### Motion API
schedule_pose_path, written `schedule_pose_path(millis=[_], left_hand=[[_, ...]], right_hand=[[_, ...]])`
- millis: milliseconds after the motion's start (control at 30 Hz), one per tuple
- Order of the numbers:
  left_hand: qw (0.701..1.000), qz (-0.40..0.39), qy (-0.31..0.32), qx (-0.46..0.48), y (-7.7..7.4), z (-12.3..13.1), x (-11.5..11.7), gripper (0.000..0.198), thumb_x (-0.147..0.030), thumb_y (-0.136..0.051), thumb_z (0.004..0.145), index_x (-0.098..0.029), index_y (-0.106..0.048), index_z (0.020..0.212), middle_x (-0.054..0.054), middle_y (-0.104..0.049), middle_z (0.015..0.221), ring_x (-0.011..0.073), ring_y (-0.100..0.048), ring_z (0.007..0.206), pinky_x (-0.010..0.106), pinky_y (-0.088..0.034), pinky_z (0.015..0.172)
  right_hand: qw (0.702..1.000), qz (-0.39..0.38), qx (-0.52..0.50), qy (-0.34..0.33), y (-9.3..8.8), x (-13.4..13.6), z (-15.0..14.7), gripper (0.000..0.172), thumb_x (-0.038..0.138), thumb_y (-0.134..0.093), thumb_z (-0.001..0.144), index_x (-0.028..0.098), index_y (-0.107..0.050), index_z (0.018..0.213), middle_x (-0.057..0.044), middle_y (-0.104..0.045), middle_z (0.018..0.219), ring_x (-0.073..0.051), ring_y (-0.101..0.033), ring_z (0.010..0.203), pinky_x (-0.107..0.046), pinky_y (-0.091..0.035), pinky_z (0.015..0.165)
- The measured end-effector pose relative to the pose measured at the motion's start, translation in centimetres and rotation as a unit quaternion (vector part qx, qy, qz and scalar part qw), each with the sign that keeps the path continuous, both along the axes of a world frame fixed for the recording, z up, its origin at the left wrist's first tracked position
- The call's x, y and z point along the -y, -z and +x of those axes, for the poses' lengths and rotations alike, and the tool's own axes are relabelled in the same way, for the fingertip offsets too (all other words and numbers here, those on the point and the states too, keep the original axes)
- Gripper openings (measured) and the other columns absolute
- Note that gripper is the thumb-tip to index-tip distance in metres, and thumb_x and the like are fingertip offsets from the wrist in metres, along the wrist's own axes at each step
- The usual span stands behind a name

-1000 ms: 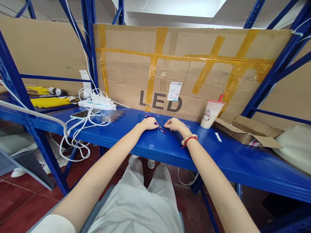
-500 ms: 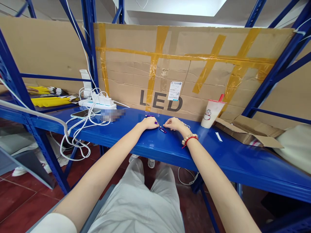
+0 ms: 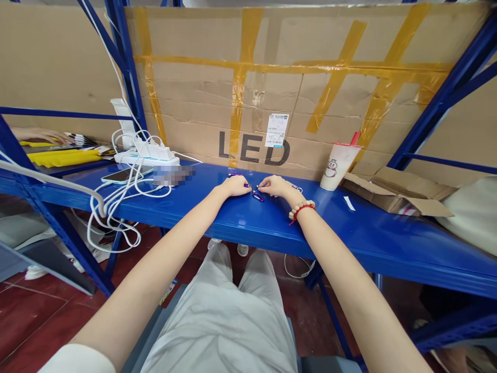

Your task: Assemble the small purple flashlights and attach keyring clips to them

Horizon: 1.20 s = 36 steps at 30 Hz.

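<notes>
My left hand [image 3: 234, 186] rests on the blue bench, fingers closed round a slim purple pen-like piece [image 3: 247, 185] whose tip pokes out toward the right. Just behind that hand, another purple stretch [image 3: 236, 174] shows; I cannot tell if it belongs to the same piece. Opposite, my right hand [image 3: 276, 185] has thumb and fingers pinched together close to that tip, and what they hold is too small to name. Between the hands, nearer to me, a short shiny purple piece [image 3: 257, 197] lies on the bench. Some small silvery thing [image 3: 297, 188] sits behind my right wrist.
On the left are a power strip [image 3: 147, 157], tangled white cables [image 3: 101, 217] and a phone [image 3: 126, 175]. A drink cup [image 3: 337, 168] with a red straw and an opened cardboard box [image 3: 384, 194] stand right. A tall cardboard sheet [image 3: 194, 103] backs the bench. Another person's hand [image 3: 41, 135] shows far left.
The view has tipped downward a little, so the bench sits higher in the picture. My right hand's fingertips have come closer to the piece in my left hand.
</notes>
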<state>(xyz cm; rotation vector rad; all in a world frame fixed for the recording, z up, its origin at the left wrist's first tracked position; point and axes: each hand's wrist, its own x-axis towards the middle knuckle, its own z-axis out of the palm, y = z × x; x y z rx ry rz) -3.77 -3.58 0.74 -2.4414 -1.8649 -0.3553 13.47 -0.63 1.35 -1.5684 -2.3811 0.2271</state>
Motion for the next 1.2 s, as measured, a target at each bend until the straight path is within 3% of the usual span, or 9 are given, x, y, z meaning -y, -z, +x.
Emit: schedule_pose_path(millis=[267,467,1200], left_hand=[[1.0,0.005,-0.027,-0.01,0.1,0.3,-0.7,0.037,-0.044,-0.047,0.08,-0.016,-0.071,0.078,0.009,-0.071,0.092,0.0258,-0.065,0.089,0.027,-0.048,0.075],[1.0,0.0,-0.017,-0.015,0.0,0.2,-1.1,0.036,-0.044,-0.047,0.08,-0.017,-0.07,0.076,0.007,-0.072,0.088,0.0223,-0.065,0.086,0.023,-0.046,0.075],[1.0,-0.001,-0.018,-0.009,-0.1,0.2,-0.3,0.035,-0.044,-0.046,0.08,-0.017,-0.068,0.072,0.009,-0.071,0.089,0.0244,-0.065,0.083,0.026,-0.046,0.067]], right_hand=[[1.0,0.002,0.006,0.006,0.1,-0.4,0.1,0.03,0.036,-0.062,0.08,0.021,-0.07,0.105,-0.002,-0.071,0.079,-0.008,-0.06,0.058,-0.019,-0.049,0.063],[1.0,0.011,0.01,-0.007,0.3,-0.8,0.2,0.028,0.037,-0.061,0.082,0.022,-0.07,0.103,-0.001,-0.07,0.077,-0.009,-0.061,0.061,-0.023,-0.049,0.073],[1.0,-0.018,0.0,-0.022,0.4,-0.9,0.3,0.028,0.034,-0.061,0.08,0.022,-0.067,0.105,-0.002,-0.07,0.087,-0.009,-0.059,0.06,-0.017,-0.046,0.051]])
